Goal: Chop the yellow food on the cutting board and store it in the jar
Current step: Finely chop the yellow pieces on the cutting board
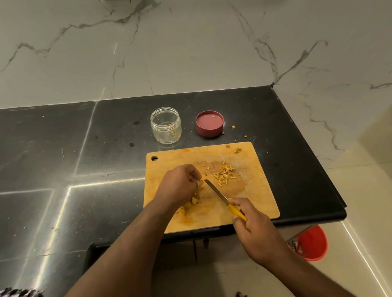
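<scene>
Chopping is the step in hand, and it looks well under way rather than finished. The cutting board [209, 188] is the landmark here. Near its middle the left hand [178, 183] has its grip curled down on a piece of yellow food [201, 183], pinning it to the wood, while the right hand [250, 218] has its grip closed round the yellow handle of a knife [216, 191] whose blade slants up toward that piece, tip just beside the left fingertips. Just right of the blade lies a scatter of chopped bits [225, 175]; below the left hand, toward the board's near left part, a few larger chunks [190, 204] wait uncut.

The next move, as I judge it, calls for a clean downward cut close to the holding fingers (so they want tucking back), then the same for the waiting chunks, before anything is gathered.

Behind the board's far edge stands the jar [166, 125], open and nearly empty, with only a speck or two of yellow inside; its lid [209, 123] lies upturned to the jar's right, apart from it.

As for edges: the board's near edge sits almost flush with the table [44, 167] front, and the table's right edge is not far beyond the board's right side. Left of the board the dark surface runs on broadly. A red bucket [311, 242] stands on the floor below the board's near right corner.
</scene>
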`<state>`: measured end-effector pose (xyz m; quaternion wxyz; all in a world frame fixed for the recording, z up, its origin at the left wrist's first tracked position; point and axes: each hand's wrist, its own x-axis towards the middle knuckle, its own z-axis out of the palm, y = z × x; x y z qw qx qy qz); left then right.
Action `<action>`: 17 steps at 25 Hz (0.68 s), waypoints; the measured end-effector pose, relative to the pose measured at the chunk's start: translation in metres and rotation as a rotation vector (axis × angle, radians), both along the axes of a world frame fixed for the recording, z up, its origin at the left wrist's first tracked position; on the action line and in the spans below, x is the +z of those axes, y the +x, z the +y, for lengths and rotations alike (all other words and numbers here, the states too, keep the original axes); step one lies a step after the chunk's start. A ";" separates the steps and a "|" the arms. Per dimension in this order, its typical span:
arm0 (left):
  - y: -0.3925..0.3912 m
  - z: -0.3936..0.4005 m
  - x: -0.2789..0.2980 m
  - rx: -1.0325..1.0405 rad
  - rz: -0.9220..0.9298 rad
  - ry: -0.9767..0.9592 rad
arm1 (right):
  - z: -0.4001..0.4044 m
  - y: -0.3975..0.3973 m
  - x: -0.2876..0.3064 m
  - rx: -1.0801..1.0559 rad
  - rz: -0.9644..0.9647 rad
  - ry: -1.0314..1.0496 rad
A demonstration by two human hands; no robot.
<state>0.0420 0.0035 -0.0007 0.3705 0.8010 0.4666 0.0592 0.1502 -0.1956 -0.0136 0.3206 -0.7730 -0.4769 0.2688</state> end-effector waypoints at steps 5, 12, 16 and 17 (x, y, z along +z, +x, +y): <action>0.000 0.003 -0.007 0.039 0.086 0.078 | 0.000 -0.002 0.003 -0.029 0.027 0.007; -0.004 -0.001 -0.013 0.043 0.090 0.153 | 0.007 -0.009 0.007 0.012 -0.029 0.007; -0.001 -0.005 -0.016 0.057 0.073 0.173 | 0.012 -0.014 0.008 0.066 -0.099 -0.009; 0.000 -0.006 -0.016 0.062 0.068 0.169 | 0.014 -0.015 0.007 0.079 -0.116 -0.010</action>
